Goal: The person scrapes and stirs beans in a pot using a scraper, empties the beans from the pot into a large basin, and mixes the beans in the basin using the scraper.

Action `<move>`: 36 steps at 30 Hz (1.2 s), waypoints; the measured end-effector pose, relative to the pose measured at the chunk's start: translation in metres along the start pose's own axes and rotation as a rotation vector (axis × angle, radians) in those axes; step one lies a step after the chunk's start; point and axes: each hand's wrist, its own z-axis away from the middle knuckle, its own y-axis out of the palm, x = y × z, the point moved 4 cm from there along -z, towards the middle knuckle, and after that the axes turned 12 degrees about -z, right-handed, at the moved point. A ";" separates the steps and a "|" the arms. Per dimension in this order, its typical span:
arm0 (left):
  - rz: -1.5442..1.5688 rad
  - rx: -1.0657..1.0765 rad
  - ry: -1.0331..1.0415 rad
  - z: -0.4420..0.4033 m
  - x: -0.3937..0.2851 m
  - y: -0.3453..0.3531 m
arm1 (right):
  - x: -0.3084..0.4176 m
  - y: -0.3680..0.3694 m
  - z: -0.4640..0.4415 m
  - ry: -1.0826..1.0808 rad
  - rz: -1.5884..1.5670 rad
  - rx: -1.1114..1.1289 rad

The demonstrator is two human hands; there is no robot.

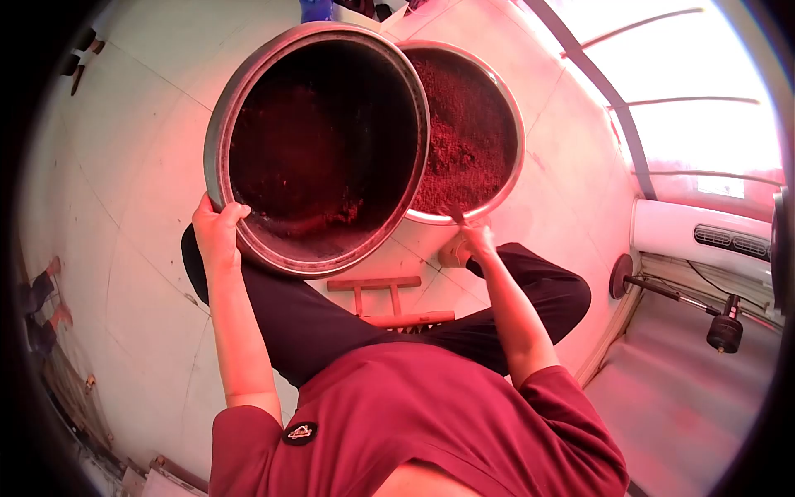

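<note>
A large dark pot with a metal rim stands tilted toward me, with a little dark crumbly residue inside near its lower edge. My left hand grips its lower left rim, thumb on top. Behind it to the right, partly covered by the pot, is a metal basin filled with dark, loose, soil-like material. My right hand is closed at the basin's near rim. A short, dark, narrow piece sticks out from its fingers over the rim; its kind is unclear.
Between my legs is a low wooden stool or frame. A blue object and a box lie beyond the pot. To the right are a white unit with vents and a black-weighted bar. Another person's feet show at far left.
</note>
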 end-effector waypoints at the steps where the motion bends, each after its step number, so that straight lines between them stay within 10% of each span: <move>1: -0.007 0.012 0.001 -0.002 0.000 0.001 | 0.018 0.008 0.009 0.016 0.094 0.100; 11: -0.036 0.023 -0.045 -0.012 0.011 0.006 | -0.004 -0.009 0.011 -0.297 0.177 -0.001; 13: -0.022 0.010 -0.026 -0.011 0.008 0.009 | 0.033 -0.024 0.018 -0.078 -0.452 0.118; 17: 0.026 0.035 -0.004 -0.011 0.008 0.011 | 0.106 -0.050 0.045 -0.195 -0.666 0.133; 26: -0.008 -0.011 -0.026 -0.007 -0.002 0.017 | 0.297 0.080 0.150 -0.306 -0.563 0.946; 31: -0.031 0.002 -0.003 -0.010 0.003 0.017 | 0.343 0.133 0.150 -0.317 -0.646 0.907; 36: -0.082 -0.024 -0.019 -0.013 0.007 0.013 | 0.270 0.099 0.159 -0.295 -0.082 0.865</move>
